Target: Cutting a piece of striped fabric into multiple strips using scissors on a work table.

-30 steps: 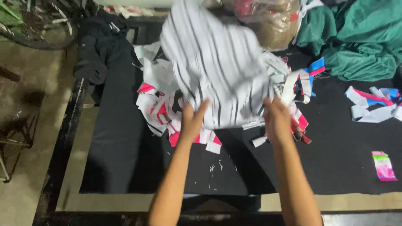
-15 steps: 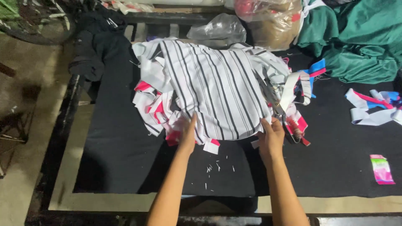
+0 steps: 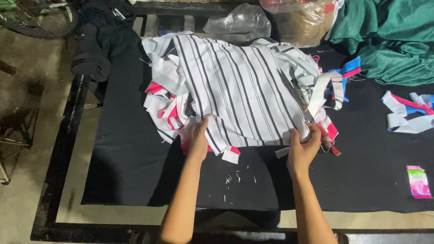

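striped panel (image 3: pixel 239 90): we're looking at a white cloth piece w/ dark stripes, lying flat on top of the scrap pile, centre of the table, just far of both our hands.
long axis: stripes are running near-to-far, tilting a bit to the left at the far end; the near hem is running left-right btwn our two hands.
left hand (image 3: pixel 198 141): we're pressing it on the near-left corner of the panel, fingers curling over the hem, thumb on top. Closed on the cloth edge, as far as we're seeing.
right hand (image 3: pixel 302 148): we're pinching the near-right corner, fingers bunched tight on the hem.
which hand nearer: both are sitting on the same hem, one per corner; neither is clearly closer. The bulk of the panel is lying away from us, toward the far side.
scrap pile (image 3: pixel 168 108): white, pink & striped offcuts are sticking out under the panel, mostly on the left and near side.
strips (image 3: pixel 332 88): white, blue & pink bands are hanging off the right edge of the pile, touching the panel's right side.
black mat (image 3: pixel 131 167): it's covering the table; small white thread bits are lying near, btwn our forearms.
far right: green fabric (image 3: pixel 393 40) is heaped well apart from our hands.
near right: a small pink packet (image 3: pixel 418 181) is lying alone on the mat.
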